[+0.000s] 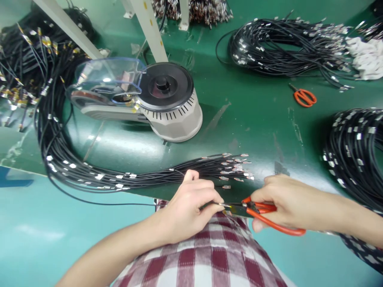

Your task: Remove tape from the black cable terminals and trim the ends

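Observation:
My left hand (194,203) pinches the end of a black cable (119,204) near the table's front edge, its thin tip poking out to the right. Closed around orange-handled cutting pliers (275,223), my right hand (278,201) keeps their jaws at that tip; whether the jaws touch it I cannot tell. Just behind my left hand lies a bundle of black cables (161,175) with white labels and small metal terminals at the right end. One cable end with a terminal (226,187) lies a little apart, in front of the others.
A round tape dispenser (176,115) with a clear cover stands behind the bundle. Orange-handled scissors (304,97) lie at the right. Coiled cables (275,48) rest at the back, with another coil (356,151) at the right edge. Pale shelf posts (152,32) rise at the back.

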Motion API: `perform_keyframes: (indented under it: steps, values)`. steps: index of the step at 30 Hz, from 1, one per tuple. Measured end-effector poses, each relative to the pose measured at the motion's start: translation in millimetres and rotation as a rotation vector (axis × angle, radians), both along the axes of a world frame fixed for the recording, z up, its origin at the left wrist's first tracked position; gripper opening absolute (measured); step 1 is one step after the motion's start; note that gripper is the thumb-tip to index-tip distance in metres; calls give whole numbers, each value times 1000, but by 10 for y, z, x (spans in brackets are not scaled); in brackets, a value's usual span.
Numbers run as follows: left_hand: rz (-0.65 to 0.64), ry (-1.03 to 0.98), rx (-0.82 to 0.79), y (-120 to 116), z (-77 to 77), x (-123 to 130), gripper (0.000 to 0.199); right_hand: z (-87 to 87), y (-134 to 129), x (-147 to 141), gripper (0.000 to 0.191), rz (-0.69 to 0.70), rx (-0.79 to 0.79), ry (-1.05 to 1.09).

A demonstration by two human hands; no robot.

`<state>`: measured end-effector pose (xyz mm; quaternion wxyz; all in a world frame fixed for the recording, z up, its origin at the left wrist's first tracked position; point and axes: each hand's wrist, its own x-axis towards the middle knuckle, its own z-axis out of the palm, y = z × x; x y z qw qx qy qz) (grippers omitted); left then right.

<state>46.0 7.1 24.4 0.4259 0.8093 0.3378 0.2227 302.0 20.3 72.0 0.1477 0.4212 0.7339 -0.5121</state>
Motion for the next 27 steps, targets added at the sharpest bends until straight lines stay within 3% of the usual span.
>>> perform_keyframes:
  steps: [3,6,16,18,22,24,27]
  values:
    - [-7,36,-24,10,29,5,15,43,-25,1,31,60,193,-14]
    - [-15,61,-24,25,54,14,16,62,-53,-11,37,67,268,-50]
    - [-3,57,24,11,17,32,19,40,-72,-74,45,-47,125,-76]
    - [30,24,1,17,27,37,17,-6,-73,-30,46,-95,52,-16]
    - [154,-95,-93,46,59,46,13,-140,-48,126,43,-308,-326,293]
    - [202,-152,-157,60,72,45,11,-196,-10,190,43,-454,-360,406]
    - [248,-272,-274,80,93,30,10,-253,68,219,48,-580,-261,431]
